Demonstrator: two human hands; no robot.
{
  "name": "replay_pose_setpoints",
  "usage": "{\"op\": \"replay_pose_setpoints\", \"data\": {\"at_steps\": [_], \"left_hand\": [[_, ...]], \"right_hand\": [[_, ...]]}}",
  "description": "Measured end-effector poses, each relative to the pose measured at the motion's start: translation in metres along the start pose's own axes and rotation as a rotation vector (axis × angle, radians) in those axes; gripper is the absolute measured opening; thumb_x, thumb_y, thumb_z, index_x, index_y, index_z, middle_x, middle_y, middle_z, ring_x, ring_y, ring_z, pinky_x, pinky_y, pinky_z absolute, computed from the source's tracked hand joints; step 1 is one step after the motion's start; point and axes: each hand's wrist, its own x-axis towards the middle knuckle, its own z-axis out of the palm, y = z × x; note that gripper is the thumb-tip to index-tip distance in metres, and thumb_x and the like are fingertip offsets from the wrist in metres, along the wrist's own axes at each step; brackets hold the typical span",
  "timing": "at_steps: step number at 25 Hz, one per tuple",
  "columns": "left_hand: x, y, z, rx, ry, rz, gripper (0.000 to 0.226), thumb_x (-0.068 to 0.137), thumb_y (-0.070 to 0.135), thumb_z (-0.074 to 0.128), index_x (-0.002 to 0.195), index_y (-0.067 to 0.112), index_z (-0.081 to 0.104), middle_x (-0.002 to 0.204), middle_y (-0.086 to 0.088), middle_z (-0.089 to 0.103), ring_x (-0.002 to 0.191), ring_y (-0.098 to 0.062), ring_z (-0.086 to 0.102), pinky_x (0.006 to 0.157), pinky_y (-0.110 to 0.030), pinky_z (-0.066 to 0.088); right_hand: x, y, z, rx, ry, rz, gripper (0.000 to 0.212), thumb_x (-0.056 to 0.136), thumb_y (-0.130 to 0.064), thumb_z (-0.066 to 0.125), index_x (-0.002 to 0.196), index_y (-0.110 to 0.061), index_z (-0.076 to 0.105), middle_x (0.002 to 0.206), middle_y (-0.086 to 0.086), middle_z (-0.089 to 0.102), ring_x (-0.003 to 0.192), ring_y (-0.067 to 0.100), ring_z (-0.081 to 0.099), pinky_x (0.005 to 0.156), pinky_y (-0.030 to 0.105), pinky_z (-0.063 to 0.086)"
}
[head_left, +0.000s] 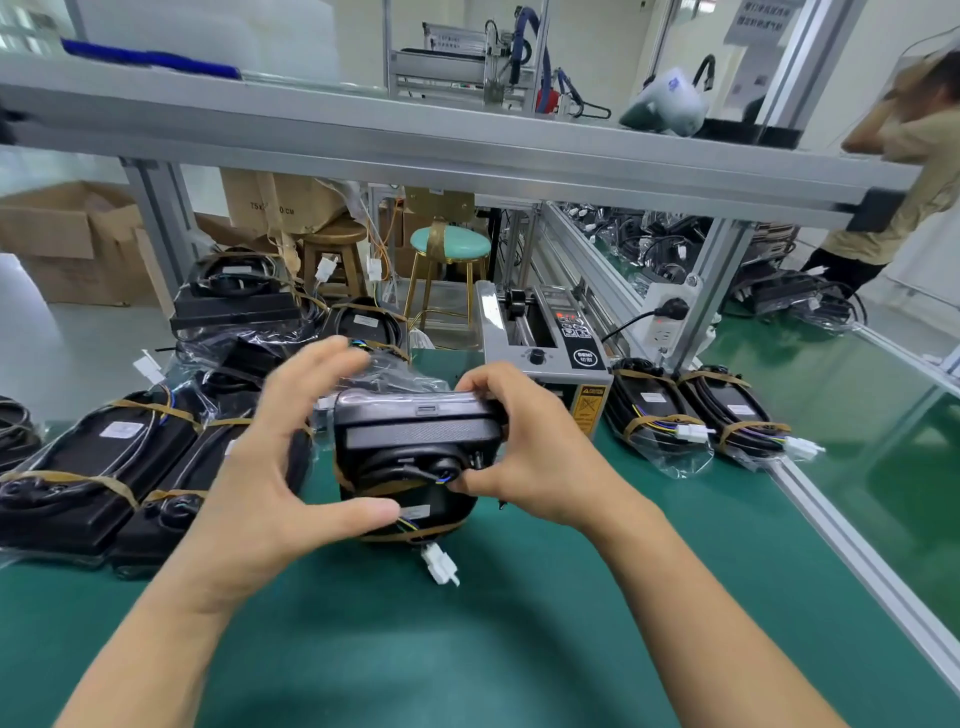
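— While the head view looks down over the desk (467, 649), where does the black power unit (415, 441) sit?
— Over the middle of the desk, well in from the near edge, stood on end between both hands. Whether its lower end touches the green mat I cannot tell.
— What is the right hand (524, 447) doing?
— It grips the unit's right side: fingers curled over the top corner, thumb pinching in at the black cable low on the front.
— And the left hand (291, 452)?
— Spread wide, fingers nearly straight. Its thumb tip presses the lower front by the label. The fingers reach over the far top, blurred, near a clear bag (395, 374) behind the unit.
— Anything hanging off it?
— A white connector (440, 566) on thin coloured wires, lying on the desk just below the unit.
— What else is around?
— Bundled units (104, 467) bound with brown tape lie along the left edge, and two bagged units (654, 410) lie by the right edge. A tape dispenser (545, 338) stands at the far edge, just behind the right hand
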Motion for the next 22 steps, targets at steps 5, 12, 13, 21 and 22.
{"op": "replay_pose_setpoints", "data": {"at_steps": [5,12,13,21,22], "left_hand": [[0.004,0.007,0.011,0.194,-0.02,-0.027,0.071,0.048,0.041,0.084,0.115,0.035,0.062,0.122,0.016,0.057,0.116,-0.002,0.053,0.096,-0.007,0.035],[0.0,0.002,0.017,0.28,0.113,-0.085,0.064,0.037,0.05,0.091,0.092,0.054,0.059,0.102,0.029,0.062,0.092,0.012,0.056,0.079,0.003,0.034],[0.001,0.003,0.018,0.283,0.146,-0.083,0.058,0.039,0.051,0.086,0.09,0.057,0.059,0.101,0.03,0.062,0.09,0.014,0.055,0.078,0.004,0.033],[-0.001,0.003,0.037,0.333,0.142,-0.065,0.057,0.045,0.045,0.082,0.099,0.041,0.064,0.098,0.023,0.062,0.092,0.004,0.058,0.084,-0.013,0.042],[-0.001,0.003,0.038,0.34,0.144,-0.061,0.057,0.046,0.044,0.082,0.1,0.039,0.065,0.098,0.023,0.062,0.092,0.004,0.058,0.084,-0.014,0.042]], "right_hand": [[0.004,-0.001,0.02,-0.023,0.027,-0.106,0.054,0.062,0.0,0.075,0.107,-0.017,0.051,0.104,-0.005,0.047,0.091,0.011,0.048,0.078,0.023,0.042],[-0.022,0.022,0.036,0.129,0.098,0.052,0.076,0.069,-0.005,0.07,0.135,-0.028,0.041,0.136,-0.009,0.042,0.129,0.005,0.04,0.108,0.016,0.03],[-0.029,0.029,0.036,0.176,0.197,0.202,0.065,0.072,-0.005,0.067,0.13,-0.028,0.049,0.133,-0.006,0.049,0.126,0.006,0.045,0.104,0.016,0.034],[-0.008,0.06,0.022,0.369,0.75,0.761,0.023,0.086,-0.016,0.062,0.087,0.007,0.063,0.1,0.022,0.063,0.096,0.033,0.057,0.08,0.035,0.05],[-0.003,0.059,0.023,0.366,0.754,0.775,0.023,0.086,-0.017,0.063,0.084,0.005,0.065,0.097,0.021,0.065,0.094,0.034,0.06,0.074,0.034,0.053]]}}
